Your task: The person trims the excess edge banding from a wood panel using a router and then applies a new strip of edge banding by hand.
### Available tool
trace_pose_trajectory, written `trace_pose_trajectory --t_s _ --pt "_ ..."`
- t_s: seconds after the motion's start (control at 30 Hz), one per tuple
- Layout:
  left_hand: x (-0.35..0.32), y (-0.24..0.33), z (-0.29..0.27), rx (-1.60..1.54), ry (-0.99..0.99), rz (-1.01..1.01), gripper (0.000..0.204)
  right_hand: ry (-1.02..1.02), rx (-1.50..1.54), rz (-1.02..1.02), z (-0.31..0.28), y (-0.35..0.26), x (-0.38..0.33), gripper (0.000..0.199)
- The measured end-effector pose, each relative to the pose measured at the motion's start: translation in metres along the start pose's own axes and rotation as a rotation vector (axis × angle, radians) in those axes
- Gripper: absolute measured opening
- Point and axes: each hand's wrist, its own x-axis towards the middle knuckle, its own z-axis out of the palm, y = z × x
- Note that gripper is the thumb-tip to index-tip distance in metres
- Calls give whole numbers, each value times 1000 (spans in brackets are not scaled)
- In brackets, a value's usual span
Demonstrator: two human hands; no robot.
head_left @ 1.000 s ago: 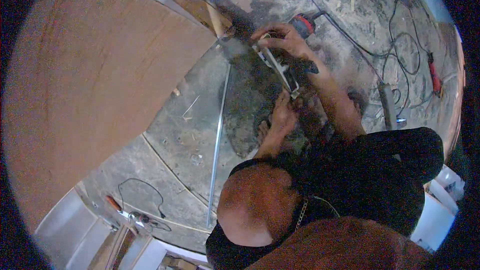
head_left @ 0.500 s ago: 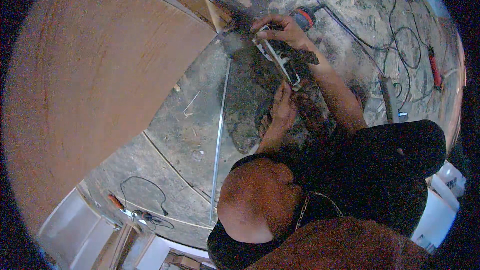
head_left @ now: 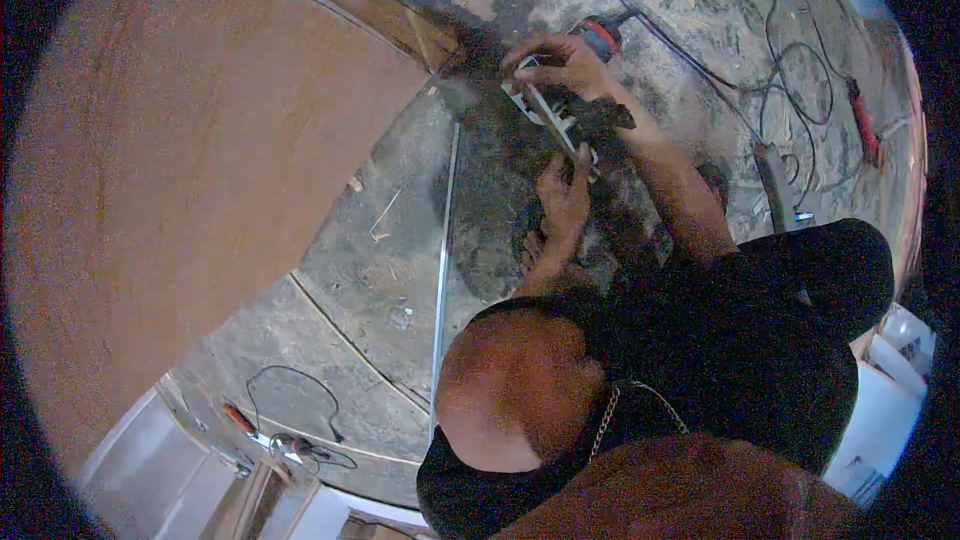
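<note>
A corded power tool with a black and red motor end (head_left: 602, 38) lies at the upper middle, low over the floor. Its long, pale metal frame, like a base plate (head_left: 548, 118), faces up and slants toward me. My right hand (head_left: 562, 68) grips the far end of this frame, fingers curled over the edge. At the near end, the fingertips of my left hand (head_left: 565, 198) are pressed against the frame, with the other fingers folded. Dark shadow and my right hand hide much of the tool's body, so its exact kind is unclear.
A large brown wood panel (head_left: 200, 160) fills the left side. On the dusty floor lie a long metal strip (head_left: 445, 250), a thin wooden strip (head_left: 360, 345), an orange-ended corded tool (head_left: 240, 418) and a red tool (head_left: 865, 125). A black cord (head_left: 690, 62) runs rightward.
My left hand has shifted slightly up along the metal frame, and its fingers now press closer to it. My right hand keeps its grip. The view has tilted a little.
</note>
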Motion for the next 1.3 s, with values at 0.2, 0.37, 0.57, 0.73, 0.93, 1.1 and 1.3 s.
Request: trace_pose_trajectory --t_s 0.2,0.37,0.57,0.73,0.93,1.1,1.3 --pt "-1 13 3 241 224 343 46 -53 -142 24 0 -18 -6 32" --pt "0 17 -9 -134 12 203 52 208 -91 -34 -1 -22 -15 36" --pt "3 20 -5 -201 35 216 51 760 336 281 -66 52 -77 42" --pt "-14 19 37 20 27 226 48 1058 44 360 -94 96 -78 69" --pt "-13 -7 -15 530 0 107 59 862 814 349 -23 56 -11 47" --pt "12 31 -74 749 -153 186 60 582 1204 402 -20 -6 28 39" --pt "63 117 -69 974 100 421 52 492 1268 328 -44 -62 84 37"
